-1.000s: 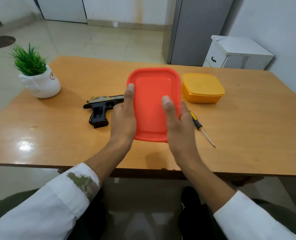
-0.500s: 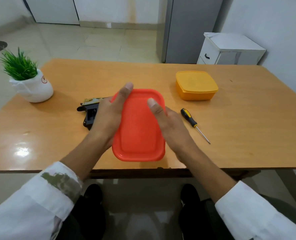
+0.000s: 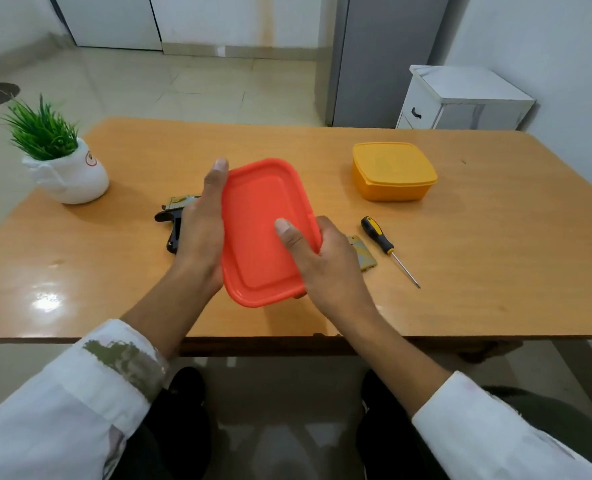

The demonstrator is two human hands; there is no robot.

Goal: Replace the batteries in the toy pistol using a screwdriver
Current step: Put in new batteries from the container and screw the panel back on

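My left grip [image 3: 201, 237] and right grip [image 3: 325, 261] clasp the orange-red rectangular lidded plastic box [image 3: 259, 237] over the wooden desk [image 3: 495, 254], thumbs on its lid. It hides most of the black-and-gold toy pistol [image 3: 171, 216] lying behind my left grip. The yellow-and-black-handled screwdriver [image 3: 379, 237] lies to the right.

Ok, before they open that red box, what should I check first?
1. Grip on red box: ok, left hand and right hand each hold a long side.
2. Red box closed: ok.
3. Batteries inside it: cannot tell, the box is opaque.
4. Screwdriver within reach: ok, it lies on the table right of the right hand.
5. Toy pistol at hand: ok, on the table, partly hidden behind the left hand.
6. Small plate beside the right hand: cannot tell whether it is the pistol's battery cover.
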